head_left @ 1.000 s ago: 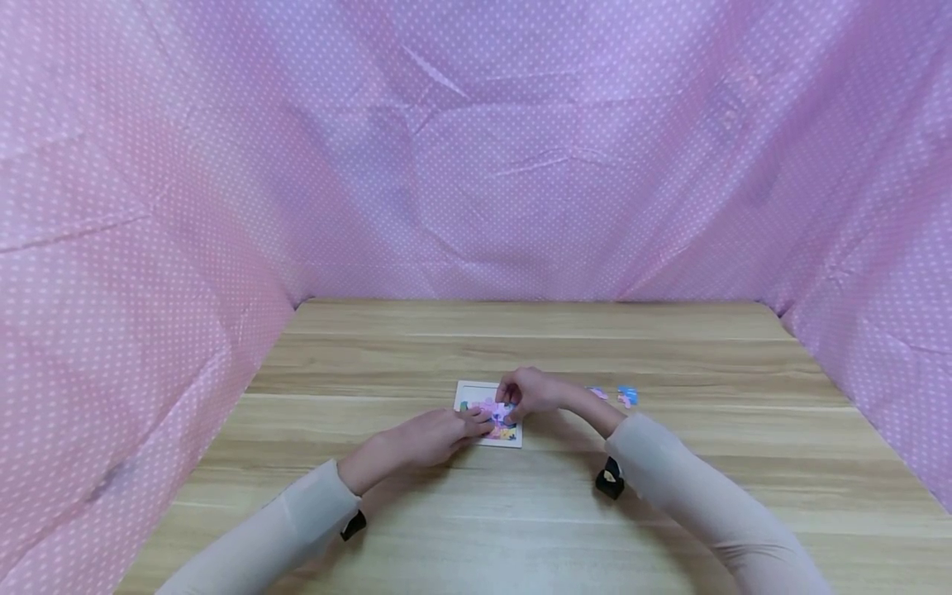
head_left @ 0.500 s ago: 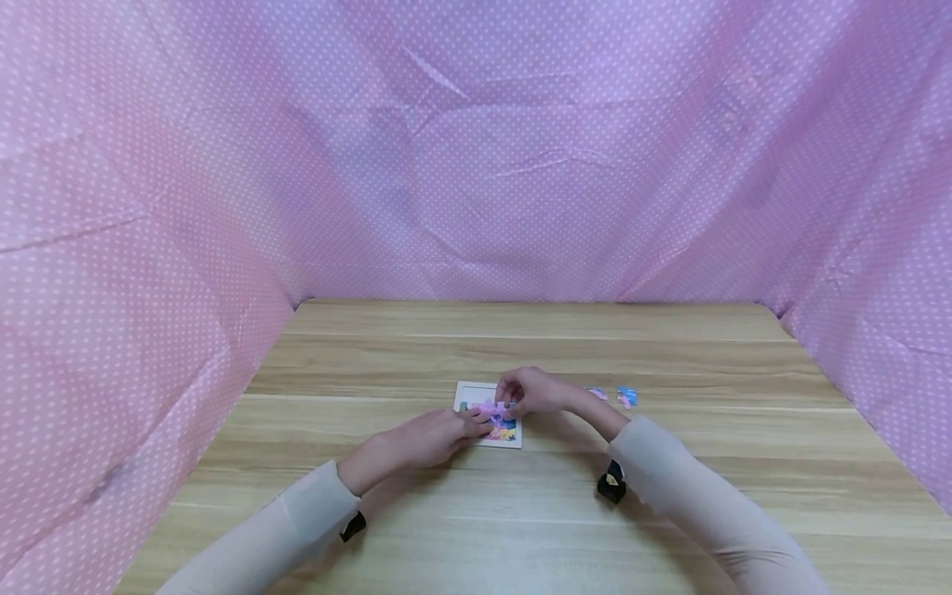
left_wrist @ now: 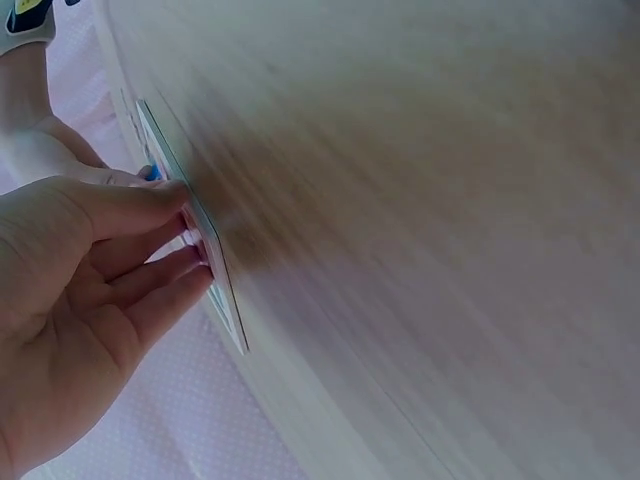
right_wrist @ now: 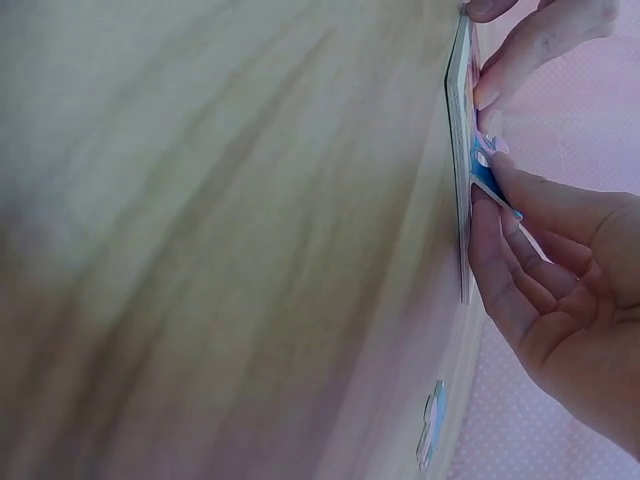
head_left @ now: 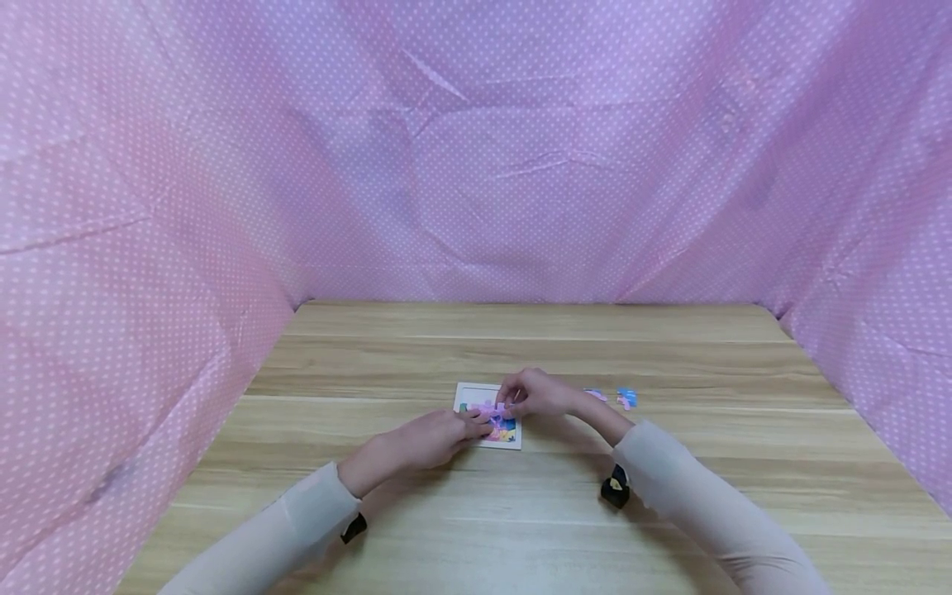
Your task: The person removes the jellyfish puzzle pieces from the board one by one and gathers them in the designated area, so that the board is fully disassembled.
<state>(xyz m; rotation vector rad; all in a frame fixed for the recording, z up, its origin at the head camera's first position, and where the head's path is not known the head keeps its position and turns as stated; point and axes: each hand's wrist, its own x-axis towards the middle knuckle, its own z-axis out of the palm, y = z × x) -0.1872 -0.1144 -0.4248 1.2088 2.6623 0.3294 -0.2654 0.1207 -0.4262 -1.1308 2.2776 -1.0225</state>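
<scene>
A small jigsaw puzzle in a white frame tray (head_left: 476, 392) lies on the wooden table, its picture pink, blue and yellow. My left hand (head_left: 431, 438) rests on it from the left, with extended fingertips (left_wrist: 195, 262) on the pieces and the thumb along the near edge. At the tray's right side my right hand (head_left: 539, 392) pinches a blue jigsaw piece (right_wrist: 487, 172) between thumb and fingers. That piece stands tilted up from the tray in the right wrist view. The fingers hide part of the picture.
Right of the tray, a blue and pink loose piece (head_left: 627, 397) lies on the table. Another loose piece (head_left: 595, 394) is partly behind the right forearm. Pink dotted cloth (head_left: 476, 207) hangs around the back and sides.
My right fingertips have shifted slightly toward the far side of the tray, baring more of the blue lower right picture. The left hand stays where it was.
</scene>
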